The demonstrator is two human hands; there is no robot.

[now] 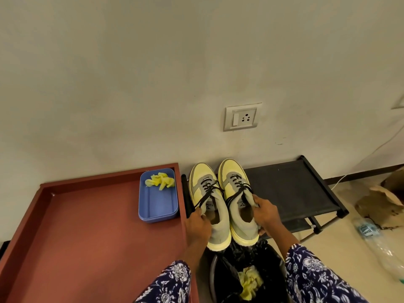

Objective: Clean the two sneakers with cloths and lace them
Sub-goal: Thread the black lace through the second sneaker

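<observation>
While both sneakers sit side by side on the black rack [293,182], each is held at its collar — left hand [197,226] gripping the left sneaker [209,202], right hand [265,212] clasping the right sneaker [237,197]. Light, soft-topped shoes, I'd judge; stiff soles — heel or collar gives the surest hold, laces hanging loose.

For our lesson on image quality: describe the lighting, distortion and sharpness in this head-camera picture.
Head view: soft, even, warm light without glare; wide-angle lens bows the red-brown tray's rim and leans the white wall socket; the two yellow-and-grey sneakers with black laces are fairly sharp; the blue floral sleeves at the bottom edge look soft; the black-lined bin sits in shadow.
</observation>
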